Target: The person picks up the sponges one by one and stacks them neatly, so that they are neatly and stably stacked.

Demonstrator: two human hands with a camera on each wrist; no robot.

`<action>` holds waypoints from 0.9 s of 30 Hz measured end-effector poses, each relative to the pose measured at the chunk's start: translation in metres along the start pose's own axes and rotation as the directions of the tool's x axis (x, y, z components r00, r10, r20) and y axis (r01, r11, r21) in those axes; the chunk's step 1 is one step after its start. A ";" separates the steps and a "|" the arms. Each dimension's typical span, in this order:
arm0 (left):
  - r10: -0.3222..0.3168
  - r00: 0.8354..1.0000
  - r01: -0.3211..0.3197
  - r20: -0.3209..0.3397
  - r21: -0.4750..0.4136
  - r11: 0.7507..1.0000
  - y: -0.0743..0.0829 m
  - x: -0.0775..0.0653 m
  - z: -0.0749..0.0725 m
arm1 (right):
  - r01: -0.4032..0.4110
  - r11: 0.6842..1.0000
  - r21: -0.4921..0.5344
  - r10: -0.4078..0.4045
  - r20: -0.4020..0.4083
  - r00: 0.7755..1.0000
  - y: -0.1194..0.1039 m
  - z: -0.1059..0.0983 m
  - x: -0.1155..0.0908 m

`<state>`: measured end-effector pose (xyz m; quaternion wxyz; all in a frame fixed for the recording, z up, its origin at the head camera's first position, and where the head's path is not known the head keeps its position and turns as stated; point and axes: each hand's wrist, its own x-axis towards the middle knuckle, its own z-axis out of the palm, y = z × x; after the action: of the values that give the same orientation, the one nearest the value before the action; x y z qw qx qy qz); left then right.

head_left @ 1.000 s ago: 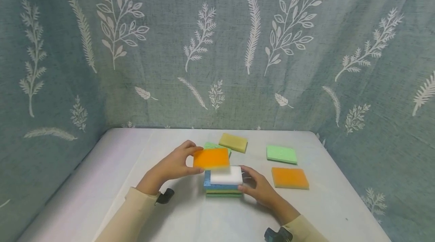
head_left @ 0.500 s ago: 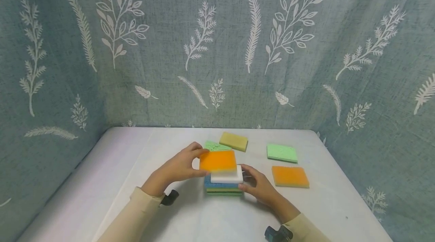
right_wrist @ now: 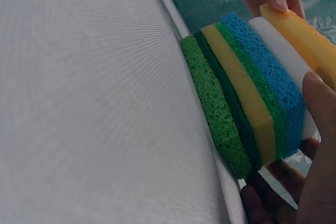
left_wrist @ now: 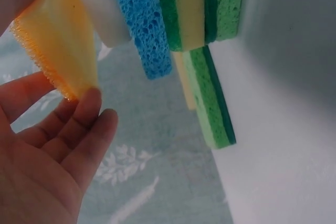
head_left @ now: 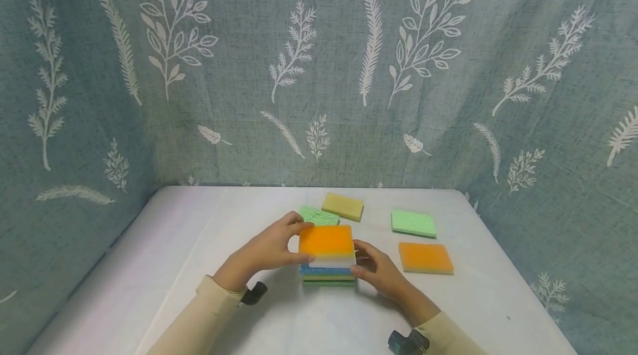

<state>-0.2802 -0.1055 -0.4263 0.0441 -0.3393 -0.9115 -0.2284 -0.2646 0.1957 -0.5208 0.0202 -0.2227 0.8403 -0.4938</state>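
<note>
Here we are over a stack of sponges (head_left: 329, 277), and our left hand (head_left: 276, 244) pinches an orange-topped sponge (head_left: 326, 240) by its left end, thumb on the near side, fingers on the far side. That end grip probably leaves the right side free to meet the pile. In the left wrist view a wedge-shaped gap shows beneath it, so it sits tilted above the white block (right_wrist: 281, 48); whether its far end touches, we can't quite tell.

Our right hand (head_left: 381, 272) curls thumb and fingers around the stack's right end, up by the white block, likely to brace the layers from sliding.

And look at those layers! At the base, a pitted green sponge (right_wrist: 212, 108) with a dark scouring layer; then a yellow sponge (right_wrist: 244, 93) with a rough green layer, a coarse-holed blue sponge (right_wrist: 262, 59), and that smooth white block. All flat rectangles, edges roughly lined up, presumably for balance.

Behind lie a crackle-faced green sponge (head_left: 319, 215) and a yellow rectangular sponge (head_left: 343, 207); to our right, a pale green sponge (head_left: 413, 224) and another orange sponge (head_left: 426, 258), flat on the white tabletop (head_left: 239, 322).
</note>
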 end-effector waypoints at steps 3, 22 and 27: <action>0.016 1.000 -0.016 0.003 0.005 1.000 0.001 0.000 0.001 | -0.013 1.000 0.004 0.013 0.001 1.000 -0.002 0.000 0.000; 0.034 0.999 -0.035 0.019 0.021 0.999 0.002 0.001 0.008 | 0.011 0.999 0.033 -0.011 0.014 1.000 0.001 0.000 0.000; 0.036 0.999 -0.036 0.017 0.018 0.999 0.001 0.002 0.009 | 0.003 0.999 0.039 -0.004 0.012 1.000 -0.001 -0.001 0.000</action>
<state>-0.2806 -0.0997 -0.4330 0.0439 -0.3571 -0.9076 -0.2163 -0.2651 0.1961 -0.5197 0.0288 -0.2267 0.8300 -0.5088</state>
